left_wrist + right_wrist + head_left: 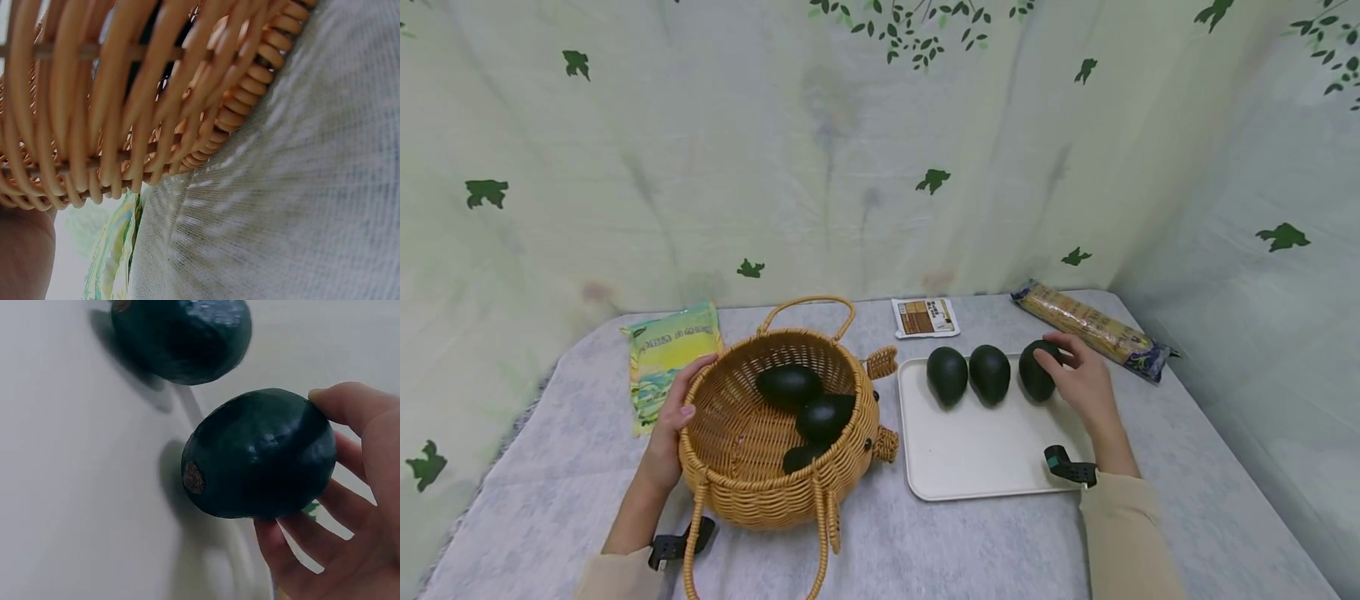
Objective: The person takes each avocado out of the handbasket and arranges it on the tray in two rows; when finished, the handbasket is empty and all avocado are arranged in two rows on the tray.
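My right hand (1081, 379) holds a dark green avocado (259, 453) at the far right end of a white tray (985, 454). In the right wrist view, the thumb lies on one side of it and the fingers on the other. Two more avocados, a left one (947, 377) and a middle one (989, 374), sit in a row beside it along the tray's back edge. My left hand (670, 425) grips the left rim of a wicker basket (790, 500), mouth tipped toward me. Inside lie three avocados (789, 387), one partly hidden by the rim.
Behind the basket's left side lies a green-yellow packet (673, 346). A small white and brown packet (925, 317) is behind the tray, and a long golden packet (1086, 327) lies at the back right. The basket's handle (822, 567) hangs toward the front.
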Demonstrator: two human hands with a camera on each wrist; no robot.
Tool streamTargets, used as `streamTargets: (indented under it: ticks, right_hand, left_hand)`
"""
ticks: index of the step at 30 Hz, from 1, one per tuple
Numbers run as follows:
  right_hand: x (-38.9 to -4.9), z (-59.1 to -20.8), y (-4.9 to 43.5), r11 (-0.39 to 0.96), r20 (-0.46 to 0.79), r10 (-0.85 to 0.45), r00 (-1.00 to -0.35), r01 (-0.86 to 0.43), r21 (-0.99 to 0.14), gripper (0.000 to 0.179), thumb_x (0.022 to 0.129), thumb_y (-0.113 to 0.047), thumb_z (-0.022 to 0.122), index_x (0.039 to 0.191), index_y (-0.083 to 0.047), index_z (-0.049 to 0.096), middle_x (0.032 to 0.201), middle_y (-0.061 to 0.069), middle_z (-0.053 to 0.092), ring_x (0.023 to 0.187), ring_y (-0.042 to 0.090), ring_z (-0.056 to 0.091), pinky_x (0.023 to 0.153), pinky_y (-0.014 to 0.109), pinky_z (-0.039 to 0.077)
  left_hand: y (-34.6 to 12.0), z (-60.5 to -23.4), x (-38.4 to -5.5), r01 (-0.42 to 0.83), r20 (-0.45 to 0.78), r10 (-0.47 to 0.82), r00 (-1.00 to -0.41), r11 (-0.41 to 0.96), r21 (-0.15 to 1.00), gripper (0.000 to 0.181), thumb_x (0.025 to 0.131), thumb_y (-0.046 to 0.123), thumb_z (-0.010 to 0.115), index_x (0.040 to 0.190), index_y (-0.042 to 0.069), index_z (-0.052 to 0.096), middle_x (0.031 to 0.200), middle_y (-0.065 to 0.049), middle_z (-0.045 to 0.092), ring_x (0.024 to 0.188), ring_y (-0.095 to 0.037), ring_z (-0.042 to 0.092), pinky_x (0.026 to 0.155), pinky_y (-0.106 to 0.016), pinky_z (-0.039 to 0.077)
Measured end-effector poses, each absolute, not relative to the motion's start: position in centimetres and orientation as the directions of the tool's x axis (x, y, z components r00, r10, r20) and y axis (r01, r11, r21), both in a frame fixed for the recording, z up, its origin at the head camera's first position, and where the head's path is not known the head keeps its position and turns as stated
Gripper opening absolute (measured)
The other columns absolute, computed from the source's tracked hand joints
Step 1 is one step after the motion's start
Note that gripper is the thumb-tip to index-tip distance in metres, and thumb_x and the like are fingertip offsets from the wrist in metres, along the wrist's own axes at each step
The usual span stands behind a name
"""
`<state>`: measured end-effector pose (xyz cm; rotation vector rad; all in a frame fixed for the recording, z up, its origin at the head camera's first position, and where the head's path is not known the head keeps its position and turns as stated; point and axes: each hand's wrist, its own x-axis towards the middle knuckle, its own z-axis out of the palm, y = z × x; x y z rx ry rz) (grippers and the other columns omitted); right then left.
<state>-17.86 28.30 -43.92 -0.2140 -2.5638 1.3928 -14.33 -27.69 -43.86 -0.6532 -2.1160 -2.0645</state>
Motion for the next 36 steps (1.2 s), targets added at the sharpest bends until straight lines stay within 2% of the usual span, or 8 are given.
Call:
streamTargets:
  ticks: [3, 9, 14, 21, 29, 36]
  right_hand:
    - [-18.1, -44.2, 28.2, 0.558, 0.107, 0.216, -0.97, 0.033, -0.829, 0.058, 0.1, -0.043, 0.065, 0.144, -0.007, 0.056, 0.151, 0.021, 0.052, 0.136, 0.046, 0.052, 0.107, 0.059, 0.043]
    - [-18.0, -44.1, 28.3, 0.601, 0.009, 0.136, -0.991, 0.075, -0.795, 0.072, 0.098, -0.053, 0.063, 0.155, -0.013, 0.046, 0.158, 0.021, 0.044, 0.14, 0.046, 0.047, 0.109, 0.062, 0.039]
    - [-17.8, -43.8, 28.6, 0.602, -0.029, 0.079, -0.996, 0.071, -0.796, 0.074, 0.098, -0.052, 0.063, 0.157, -0.013, 0.042, 0.159, 0.021, 0.043, 0.14, 0.046, 0.046, 0.108, 0.061, 0.042]
    - [-17.4, -43.4, 29.0, 0.629, -0.038, 0.06, -0.997, 0.067, -0.774, 0.071, 0.1, -0.048, 0.063, 0.157, -0.012, 0.042, 0.158, 0.021, 0.043, 0.139, 0.046, 0.046, 0.105, 0.062, 0.043]
    - [-17.3, -43.1, 28.7, 0.655, -0.03, 0.041, -0.999, 0.049, -0.754, 0.072, 0.1, -0.049, 0.062, 0.158, -0.012, 0.04, 0.159, 0.023, 0.041, 0.142, 0.046, 0.043, 0.105, 0.063, 0.042]
    - [-17.7, -43.7, 28.5, 0.681, -0.022, -0.036, -0.999, -0.008, -0.732, 0.077, 0.1, -0.05, 0.063, 0.163, -0.018, 0.032, 0.166, 0.021, 0.03, 0.145, 0.049, 0.038, 0.107, 0.067, 0.038]
  left_hand:
    - [-27.7, -43.8, -14.3, 0.388, 0.384, 0.238, -0.892, -0.029, 0.921, 0.061, 0.102, 0.019, 0.028, 0.162, 0.009, 0.028, 0.155, -0.001, 0.04, 0.14, -0.017, 0.041, 0.107, -0.021, 0.038]
    - [-27.5, -43.6, -14.2, 0.364, 0.361, 0.21, -0.909, -0.024, 0.931, 0.061, 0.101, 0.02, 0.029, 0.162, 0.009, 0.029, 0.154, -0.002, 0.041, 0.139, -0.019, 0.041, 0.107, -0.022, 0.039]
    - [-27.6, -43.4, -14.2, 0.388, 0.384, 0.238, -0.892, -0.03, 0.921, 0.061, 0.102, 0.02, 0.028, 0.162, 0.009, 0.028, 0.155, -0.002, 0.04, 0.14, -0.017, 0.041, 0.107, -0.022, 0.039]
    - [-27.6, -43.6, -14.3, 0.371, 0.364, 0.227, -0.904, -0.009, 0.928, 0.061, 0.103, 0.021, 0.028, 0.162, 0.011, 0.028, 0.155, 0.001, 0.04, 0.141, -0.017, 0.04, 0.107, -0.022, 0.038]
    - [-27.5, -43.6, -14.1, 0.384, 0.379, 0.211, -0.901, -0.015, 0.923, 0.061, 0.102, 0.02, 0.029, 0.161, 0.009, 0.03, 0.155, -0.003, 0.04, 0.14, -0.018, 0.041, 0.106, -0.021, 0.038]
    - [-27.4, -43.6, -14.1, 0.389, 0.386, 0.204, -0.9, -0.027, 0.921, 0.061, 0.101, 0.019, 0.029, 0.161, 0.007, 0.03, 0.154, -0.004, 0.04, 0.138, -0.019, 0.042, 0.105, -0.021, 0.039]
